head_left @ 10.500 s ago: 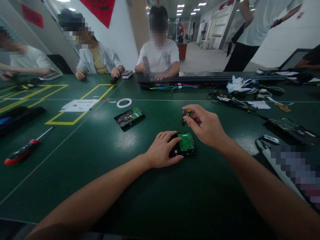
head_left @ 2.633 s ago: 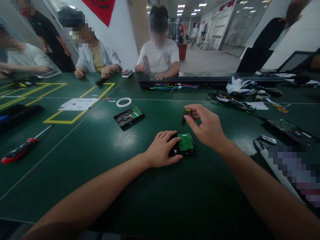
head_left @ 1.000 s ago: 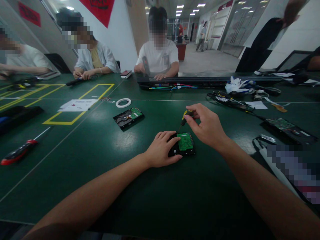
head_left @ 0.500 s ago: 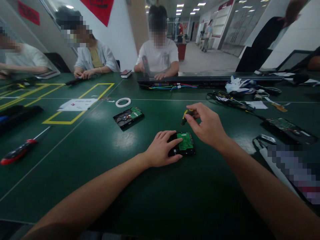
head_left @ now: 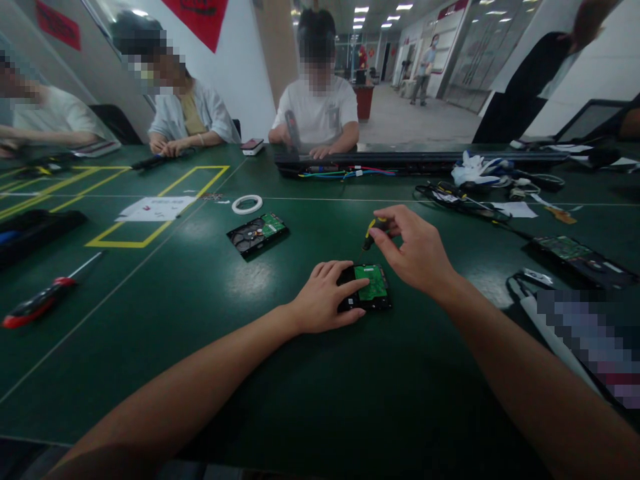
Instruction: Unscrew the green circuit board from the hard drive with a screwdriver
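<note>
A hard drive [head_left: 375,285] with a green circuit board facing up lies on the green table in front of me. My left hand [head_left: 327,299] holds it down, thumb along its near edge and the other fingers spread over its left part, which they hide. Above the drive's far edge, my right hand [head_left: 413,247] pinches a small yellow-and-black screwdriver [head_left: 369,237] by the handle. Its thin shaft points down to the far edge of the drive; whether the tip sits in a screw I cannot tell.
A second hard drive [head_left: 257,235] lies further left, near a white tape roll [head_left: 247,204]. A red-and-black screwdriver [head_left: 43,300] rests at far left. Cables [head_left: 457,200] and another drive [head_left: 583,260] are to the right. A long black casing with wires [head_left: 350,167] lies before a seated person [head_left: 317,107].
My hands, the screwdriver and the hard drive keep almost the same positions. In the far background, a standing person has moved slightly to the right.
</note>
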### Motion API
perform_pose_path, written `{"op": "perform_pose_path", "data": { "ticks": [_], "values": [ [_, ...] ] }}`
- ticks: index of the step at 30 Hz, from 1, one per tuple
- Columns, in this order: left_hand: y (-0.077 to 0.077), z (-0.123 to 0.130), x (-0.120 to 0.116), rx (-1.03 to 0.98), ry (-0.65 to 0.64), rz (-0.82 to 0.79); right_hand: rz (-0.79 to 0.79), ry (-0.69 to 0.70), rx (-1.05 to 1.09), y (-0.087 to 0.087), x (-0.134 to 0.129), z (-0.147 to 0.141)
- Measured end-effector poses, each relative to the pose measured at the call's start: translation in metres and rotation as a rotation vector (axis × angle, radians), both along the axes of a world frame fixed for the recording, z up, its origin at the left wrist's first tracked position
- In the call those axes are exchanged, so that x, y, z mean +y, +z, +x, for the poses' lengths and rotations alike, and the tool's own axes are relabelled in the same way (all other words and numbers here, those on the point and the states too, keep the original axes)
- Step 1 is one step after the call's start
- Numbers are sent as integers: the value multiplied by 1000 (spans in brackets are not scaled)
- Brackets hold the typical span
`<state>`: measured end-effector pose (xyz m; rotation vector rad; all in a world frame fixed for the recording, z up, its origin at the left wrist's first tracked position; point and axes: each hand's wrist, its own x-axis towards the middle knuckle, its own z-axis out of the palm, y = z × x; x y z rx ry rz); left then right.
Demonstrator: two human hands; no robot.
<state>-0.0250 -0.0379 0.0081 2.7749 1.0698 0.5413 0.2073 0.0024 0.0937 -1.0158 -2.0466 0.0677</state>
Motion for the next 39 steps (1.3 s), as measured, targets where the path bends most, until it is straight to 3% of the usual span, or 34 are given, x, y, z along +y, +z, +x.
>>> {"op": "perform_pose_path", "data": {
  "ticks": [39],
  "values": [
    [0, -1, 1, 15, -16, 11, 32, 10, 21, -3, 2, -1]
  ]
}}
